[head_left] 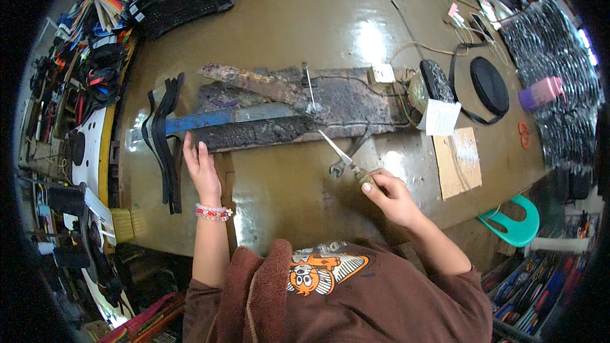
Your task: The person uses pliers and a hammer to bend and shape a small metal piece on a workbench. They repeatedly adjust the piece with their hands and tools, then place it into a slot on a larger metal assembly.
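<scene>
My right hand (389, 195) is closed round the handle of a tool with a narrow, pale, tapering blade (335, 145). Its tip points up and left toward a dark, scorched-looking board (362, 105). Just beside the blade lies an open-ended wrench (337, 168). My left hand (204, 168) rests at the board's left end with fingers stretched out, holding nothing. Close to those fingertips is a long blue and grey flat strip (222, 117) lying across the board. Black straps (168, 152) drape over the strip's left end. A rough wooden piece (254, 82) lies behind it.
At right are a white block (381, 73), papers (442, 117), cardboard (457, 164), a black webbing roll (489, 85), orange scissors (524, 134) and a pink-purple bottle (542, 93). A black crate (184, 6) stands far left. A green stool (516, 222) sits below the table's right edge.
</scene>
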The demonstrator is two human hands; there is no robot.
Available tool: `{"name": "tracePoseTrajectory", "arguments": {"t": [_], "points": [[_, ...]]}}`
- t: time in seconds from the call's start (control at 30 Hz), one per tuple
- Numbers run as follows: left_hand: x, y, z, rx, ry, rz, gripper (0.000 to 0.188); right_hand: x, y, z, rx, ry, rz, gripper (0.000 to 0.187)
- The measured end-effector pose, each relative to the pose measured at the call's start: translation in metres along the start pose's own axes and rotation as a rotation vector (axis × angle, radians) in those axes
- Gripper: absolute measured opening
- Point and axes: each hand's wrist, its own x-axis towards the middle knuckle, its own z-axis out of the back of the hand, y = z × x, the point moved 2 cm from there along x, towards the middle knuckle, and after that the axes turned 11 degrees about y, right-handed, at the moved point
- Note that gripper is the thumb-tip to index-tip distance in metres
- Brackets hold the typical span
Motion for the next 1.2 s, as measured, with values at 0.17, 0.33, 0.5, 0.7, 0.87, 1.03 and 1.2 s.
{"name": "tracePoseTrajectory", "arguments": {"t": [0.17,0.33,0.5,0.7,0.87,1.03,1.2], "points": [[0.001,0.001,-0.001,0.011,0.017,-0.017,0.043,0.009,0.002,0.004,-0.042,-0.136,0.091,0.028],[-0.001,-0.002,-0.001,0.018,0.025,-0.019,0.041,0.012,0.012,0.002,-0.191,-0.192,0.077,0.027],[-0.001,-0.001,0.0,0.02,0.038,-0.012,0.039,0.007,0.023,-0.003,-0.385,-0.236,0.031,0.027],[0.0,0.002,0.005,-0.003,0.077,0.038,0.038,0.005,0.026,-0.006,-0.391,-0.281,0.092,0.028],[0.001,0.002,0.003,-0.073,0.103,-0.006,0.038,0.01,0.033,0.008,-0.479,-0.208,0.097,0.031],[0.0,-0.001,0.001,-0.062,0.086,0.003,0.042,0.007,0.041,0.033,-0.217,0.021,-0.03,0.027],[-0.001,-0.002,0.002,-0.052,0.071,-0.018,0.04,0.005,0.035,0.015,-0.107,-0.061,0.028,0.02]]}}
